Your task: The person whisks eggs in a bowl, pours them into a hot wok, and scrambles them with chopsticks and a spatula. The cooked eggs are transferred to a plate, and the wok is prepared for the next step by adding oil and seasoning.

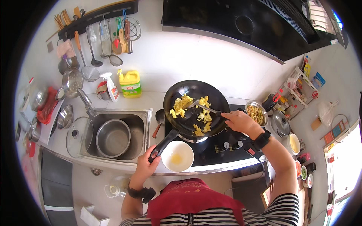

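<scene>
My left hand (147,162) grips the black handle of a dark wok (185,128), which sits tilted over the gas stove (209,152). Scrambled egg (181,105) lies in yellow clumps on the left and right of the wok's inside. In my right hand (240,122) is the dark handle of a metal spatula (205,108), its blade touching the egg on the left. A white bowl (185,165) with a little yellow liquid in it stands just below the wok, close to my left hand.
Left of the stove are a ladle (160,117) and a sink (135,154) holding a steel pot (113,138); a glass lid (79,141) rests at its edge. On the right stand a bowl of mixed food (257,111) and a lidded pan (280,123). Overhead is a range hood (223,22).
</scene>
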A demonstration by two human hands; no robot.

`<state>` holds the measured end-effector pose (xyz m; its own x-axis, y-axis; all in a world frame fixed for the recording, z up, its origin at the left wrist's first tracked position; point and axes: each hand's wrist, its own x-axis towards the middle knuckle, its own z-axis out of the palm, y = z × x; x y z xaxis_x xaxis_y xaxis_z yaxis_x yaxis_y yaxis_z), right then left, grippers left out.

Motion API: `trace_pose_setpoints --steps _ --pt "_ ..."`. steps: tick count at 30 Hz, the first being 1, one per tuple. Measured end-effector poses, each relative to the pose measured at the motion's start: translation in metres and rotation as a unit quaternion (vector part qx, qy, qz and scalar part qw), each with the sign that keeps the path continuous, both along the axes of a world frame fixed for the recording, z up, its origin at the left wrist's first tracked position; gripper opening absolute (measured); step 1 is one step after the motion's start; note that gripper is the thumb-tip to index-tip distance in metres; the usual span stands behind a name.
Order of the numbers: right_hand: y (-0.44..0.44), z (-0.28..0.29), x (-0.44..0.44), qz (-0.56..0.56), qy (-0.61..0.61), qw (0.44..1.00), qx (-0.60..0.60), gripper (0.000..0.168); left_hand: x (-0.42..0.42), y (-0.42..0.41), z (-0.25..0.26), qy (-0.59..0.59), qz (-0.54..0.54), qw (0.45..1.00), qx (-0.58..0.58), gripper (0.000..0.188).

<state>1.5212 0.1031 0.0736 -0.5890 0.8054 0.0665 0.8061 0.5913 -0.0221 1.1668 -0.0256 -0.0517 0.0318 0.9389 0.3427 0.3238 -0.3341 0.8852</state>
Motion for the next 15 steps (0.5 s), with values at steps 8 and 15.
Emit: trace_pose_setpoints --steps 8,15 --pt "0.009 -0.031 -0.017 0.004 0.006 0.999 -0.035 0.036 0.004 0.000 0.001 -0.014 0.008 1.000 0.006 0.042" --pt "-0.004 -0.002 0.025 -0.015 -0.063 0.998 0.009 0.036 0.006 -0.002 0.002 0.000 0.005 1.000 0.001 0.042"
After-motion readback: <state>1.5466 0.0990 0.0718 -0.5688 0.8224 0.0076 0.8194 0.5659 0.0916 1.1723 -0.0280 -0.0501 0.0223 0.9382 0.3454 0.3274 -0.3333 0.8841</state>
